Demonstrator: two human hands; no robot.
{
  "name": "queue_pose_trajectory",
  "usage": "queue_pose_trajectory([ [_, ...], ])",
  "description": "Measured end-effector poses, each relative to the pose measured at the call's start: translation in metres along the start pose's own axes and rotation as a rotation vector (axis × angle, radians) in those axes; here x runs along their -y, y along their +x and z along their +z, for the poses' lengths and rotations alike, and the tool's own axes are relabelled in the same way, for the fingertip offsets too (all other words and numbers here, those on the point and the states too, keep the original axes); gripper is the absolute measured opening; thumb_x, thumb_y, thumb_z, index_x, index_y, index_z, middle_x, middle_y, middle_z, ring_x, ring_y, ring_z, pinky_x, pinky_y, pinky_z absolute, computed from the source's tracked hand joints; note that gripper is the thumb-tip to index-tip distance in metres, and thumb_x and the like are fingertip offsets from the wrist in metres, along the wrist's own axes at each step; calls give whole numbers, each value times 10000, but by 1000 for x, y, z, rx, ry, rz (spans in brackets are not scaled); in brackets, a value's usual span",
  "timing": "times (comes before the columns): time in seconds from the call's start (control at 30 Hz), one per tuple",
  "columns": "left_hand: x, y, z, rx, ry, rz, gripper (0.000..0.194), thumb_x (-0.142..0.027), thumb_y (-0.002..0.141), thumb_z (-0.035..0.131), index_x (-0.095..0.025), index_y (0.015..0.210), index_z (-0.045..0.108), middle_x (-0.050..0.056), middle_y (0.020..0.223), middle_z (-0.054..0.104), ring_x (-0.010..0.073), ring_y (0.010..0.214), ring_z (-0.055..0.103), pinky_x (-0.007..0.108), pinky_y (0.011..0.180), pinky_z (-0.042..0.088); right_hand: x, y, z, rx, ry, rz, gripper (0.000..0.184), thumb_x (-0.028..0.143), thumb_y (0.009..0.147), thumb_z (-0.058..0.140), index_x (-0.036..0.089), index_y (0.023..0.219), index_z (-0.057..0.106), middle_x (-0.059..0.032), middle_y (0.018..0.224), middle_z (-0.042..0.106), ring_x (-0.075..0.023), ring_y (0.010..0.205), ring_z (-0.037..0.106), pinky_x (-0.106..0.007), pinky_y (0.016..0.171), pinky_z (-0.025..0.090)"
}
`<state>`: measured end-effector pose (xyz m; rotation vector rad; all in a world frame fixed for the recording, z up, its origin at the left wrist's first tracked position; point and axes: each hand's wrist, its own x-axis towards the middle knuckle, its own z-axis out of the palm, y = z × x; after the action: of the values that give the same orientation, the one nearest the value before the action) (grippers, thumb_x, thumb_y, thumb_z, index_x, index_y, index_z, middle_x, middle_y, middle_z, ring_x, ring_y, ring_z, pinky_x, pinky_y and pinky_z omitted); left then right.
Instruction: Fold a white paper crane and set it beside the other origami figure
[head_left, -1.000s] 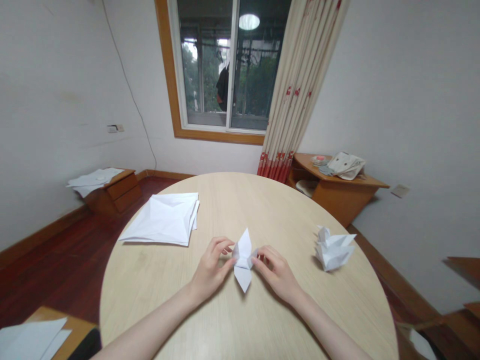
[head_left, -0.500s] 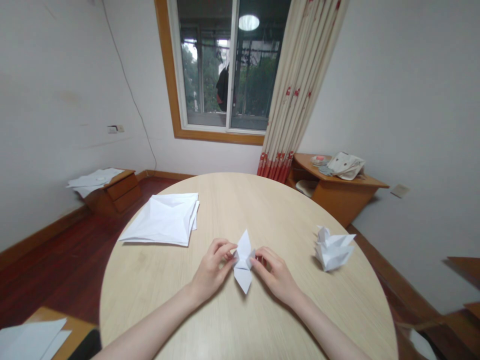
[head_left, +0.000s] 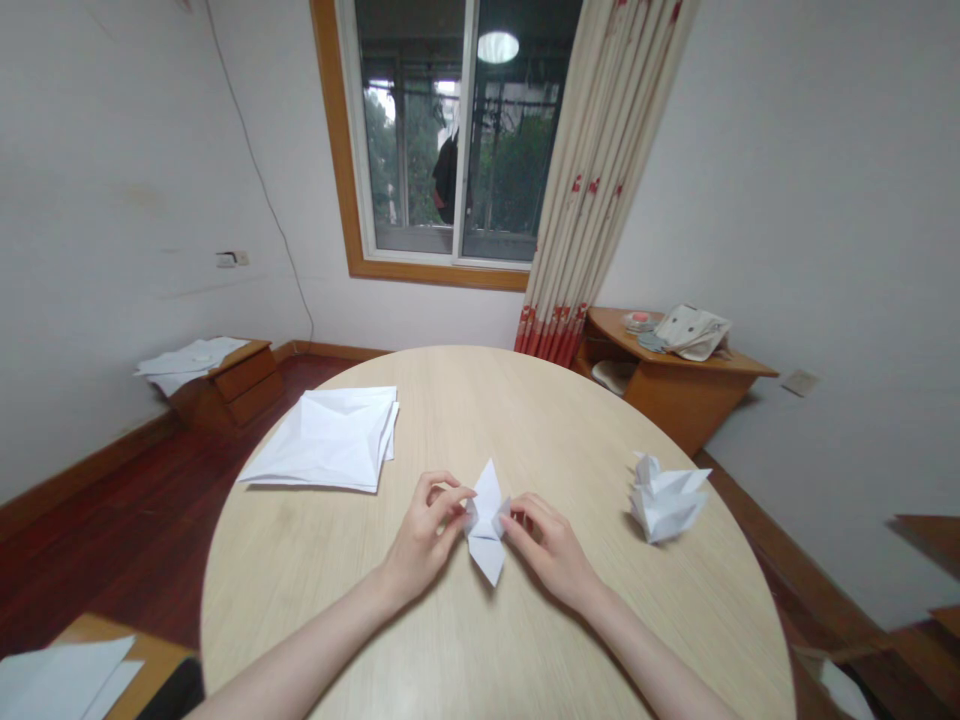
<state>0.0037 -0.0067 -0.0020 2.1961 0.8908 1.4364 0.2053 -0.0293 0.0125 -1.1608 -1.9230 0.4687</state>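
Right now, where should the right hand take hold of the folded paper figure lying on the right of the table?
Probably at the figure's lower body, coming from the near left side. The folded paper figure looks bulkiest there, while the thin pointed flaps along its top would likely bend. The right hand is the closer hand on that side.

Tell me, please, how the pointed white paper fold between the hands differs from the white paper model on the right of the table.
The flat, pointed white paper fold is pinched between the left hand and right hand, while the bulkier white paper model sits untouched on the round pale wooden table. The held fold looks narrower and flatter; the resting model looks wider, with several raised points. Both are folded white paper.
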Motion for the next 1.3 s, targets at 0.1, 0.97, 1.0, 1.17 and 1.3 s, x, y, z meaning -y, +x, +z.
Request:
queue_pose_trajectory([
  [0.1, 0, 0, 0, -14, 2, -7, 229, -127, 887, 521, -232, 1085, 570, 54, 1077, 467, 105, 743, 602, 306, 733, 572, 0, 0, 0, -1, 1, 2, 225, 360, 937, 480, 210, 803, 581, -31, 765, 598, -176, 697, 558, -291, 620, 450],
  [0.97, -2, -2, -1, -57, 86, -8, 110, -207, 898, 550, -174, 915, 653, 84, 1092, 502, 107, 704, 604, 287, 680, 546, -4, -1, 2, 15, -12, -16, 187, 308, 949, 464, 208, 808, 537, -25, 773, 573, -170, 710, 539, -282, 643, 430],
  [1.0, -3, -2, -1, -60, 86, -13, 101, -215, 893, 560, -174, 905, 652, 83, 1087, 506, 108, 702, 601, 286, 675, 540, -4, -1, 2, 14, -14, -20, 184, 305, 949, 464, 208, 809, 536, -25, 773, 573, -170, 711, 539, -282, 644, 430],
  [1.17, -5, 0, -5, -4, 161, -70, 103, -243, 885, 572, -189, 841, 648, 72, 1042, 582, 161, 819, 598, 317, 752, 500, -3, -1, 2, 15, -28, -38, 175, 285, 953, 460, 209, 815, 536, -23, 772, 574, -171, 712, 540, -284, 650, 432],
  [1.3, -4, 0, -7, 69, 183, -139, 95, -262, 885, 571, -196, 866, 636, 43, 891, 660, 199, 880, 585, 338, 792, 454, -3, -2, 1, 19, -49, -70, 175, 274, 955, 461, 208, 813, 539, -24, 765, 580, -173, 720, 542, -287, 657, 436],
])
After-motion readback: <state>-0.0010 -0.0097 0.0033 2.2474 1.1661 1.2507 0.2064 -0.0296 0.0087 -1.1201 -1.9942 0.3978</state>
